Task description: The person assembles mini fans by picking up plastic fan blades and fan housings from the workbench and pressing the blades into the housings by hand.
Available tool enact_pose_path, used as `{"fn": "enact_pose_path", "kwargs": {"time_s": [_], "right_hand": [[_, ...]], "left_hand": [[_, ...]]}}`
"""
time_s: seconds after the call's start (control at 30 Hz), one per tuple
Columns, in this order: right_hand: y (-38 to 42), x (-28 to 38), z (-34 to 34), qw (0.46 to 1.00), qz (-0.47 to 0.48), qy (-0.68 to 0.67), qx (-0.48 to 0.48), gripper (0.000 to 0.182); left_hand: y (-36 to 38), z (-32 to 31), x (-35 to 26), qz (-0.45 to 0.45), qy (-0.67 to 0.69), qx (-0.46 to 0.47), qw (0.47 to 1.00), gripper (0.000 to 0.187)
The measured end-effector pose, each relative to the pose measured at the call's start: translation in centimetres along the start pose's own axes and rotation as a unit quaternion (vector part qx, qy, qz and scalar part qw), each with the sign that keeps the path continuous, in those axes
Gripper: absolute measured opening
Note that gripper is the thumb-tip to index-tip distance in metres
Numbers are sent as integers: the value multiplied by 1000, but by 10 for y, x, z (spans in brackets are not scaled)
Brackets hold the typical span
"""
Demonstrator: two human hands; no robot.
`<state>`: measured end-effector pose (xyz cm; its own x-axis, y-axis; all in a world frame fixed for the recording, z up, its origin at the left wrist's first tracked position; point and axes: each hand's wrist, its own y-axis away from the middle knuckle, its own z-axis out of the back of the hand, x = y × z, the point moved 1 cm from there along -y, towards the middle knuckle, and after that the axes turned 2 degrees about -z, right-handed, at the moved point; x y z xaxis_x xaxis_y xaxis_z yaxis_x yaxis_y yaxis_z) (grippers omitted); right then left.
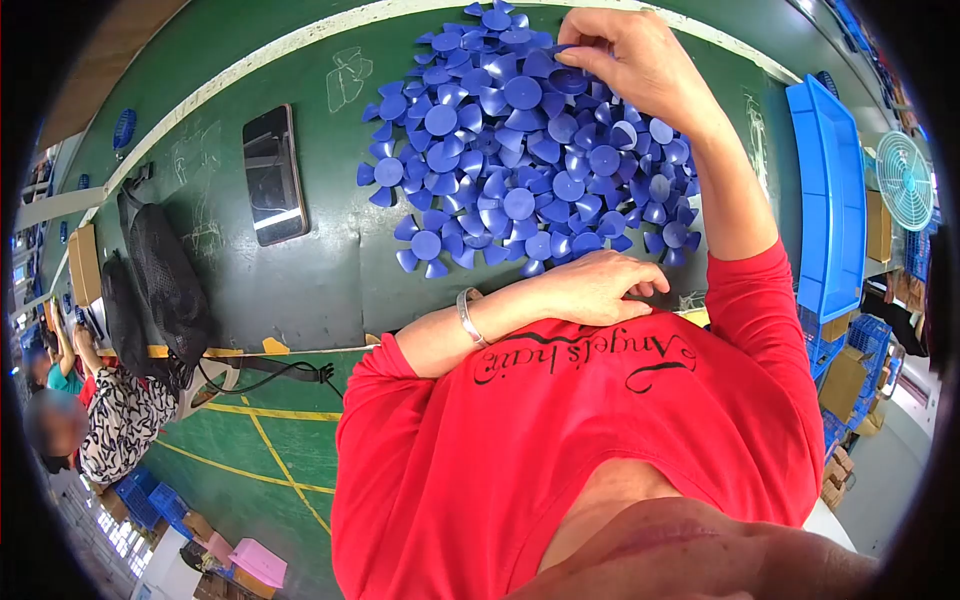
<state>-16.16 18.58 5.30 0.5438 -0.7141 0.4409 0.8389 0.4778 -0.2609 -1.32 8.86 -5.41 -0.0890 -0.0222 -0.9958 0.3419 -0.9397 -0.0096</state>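
A wide heap of blue plastic fan-shaped pieces [520, 204], each with a round disc and flared blades, is spread on the dark green table [345, 285]. At the far side of the heap, my right hand [640, 62] is closed, with thumb and fingers pinching one blue fan-shaped piece [568, 56]. My left hand [597, 285], a metal bracelet at its wrist, lies palm down by the near table edge, just in front of my red shirt. Its fingers are loosely bent, the thumb stands apart, and no piece shows in it. The palm is hidden.
A phone [275, 175] lies left of the heap. Black mesh bags [165, 275] hang at the table's left end. A long blue bin [828, 200] and a fan [903, 170] stand to the right. Another person in a patterned top [125, 415] sits at left.
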Motion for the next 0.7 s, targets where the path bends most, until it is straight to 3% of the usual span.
{"fn": "enact_pose_path", "kwargs": {"time_s": [0.13, 0.3, 0.33, 0.4, 0.5, 0.57, 0.63, 0.7], "right_hand": [[0, 1, 7, 991, -101, -82, 34, 10], [10, -6, 7, 959, -134, -243, 55, 6], [13, -7, 8, 950, -135, -277, 55, 6], [23, -20, 6, 925, -123, -357, 41, 6], [32, -23, 14, 906, -153, -394, 2, 7], [37, -19, 17, 905, -162, -394, -11, 7], [40, -7, 23, 896, -193, -400, -9, 8], [43, -10, 14, 888, -155, -432, -25, 8]], "left_hand": [[0, -1, 3, -13, 16, -12, 1000, 29], [4, 12, -27, -24, 147, -93, 984, 17], [7, 14, -32, -25, 205, -158, 966, 17], [23, 29, -43, -111, 20, -358, 927, 19], [43, 50, -49, -279, -142, -601, 735, 16], [53, 66, -50, -292, -153, -683, 652, 28], [58, 77, -48, -173, -187, -700, 667, 43], [48, 83, -46, -125, -116, -685, 709, 45]]}}
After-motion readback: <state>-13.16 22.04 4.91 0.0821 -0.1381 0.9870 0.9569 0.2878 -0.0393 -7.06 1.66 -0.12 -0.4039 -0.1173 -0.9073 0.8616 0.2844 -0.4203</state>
